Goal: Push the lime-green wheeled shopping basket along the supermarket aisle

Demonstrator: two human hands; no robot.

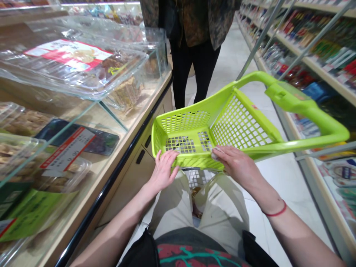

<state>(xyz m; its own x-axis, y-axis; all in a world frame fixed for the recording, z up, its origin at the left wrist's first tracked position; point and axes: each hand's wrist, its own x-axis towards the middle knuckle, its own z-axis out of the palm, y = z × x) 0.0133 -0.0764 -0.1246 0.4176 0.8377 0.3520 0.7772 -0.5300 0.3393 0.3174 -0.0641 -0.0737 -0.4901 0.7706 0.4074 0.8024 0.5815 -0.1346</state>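
A lime-green shopping cart basket with latticed walls stands crosswise before my legs, its handle out to the right. My left hand grips the near rim close to the left end, fingers hooked over the edge and thumb on the outer side. Further right along that same rim is my right hand, its fingers closed on a crumpled whitish cloth or tissue pressed to the edge. Only part of the cloth shows past the fingers. Through the basket's open grid floor I see dark and light patches.
Along the left runs a glass-sided display counter with a dark rail and clear-lidded food packs. A person in dark trousers stands just beyond the basket. Stocked shelves line the right, behind slanting grey metal bars.
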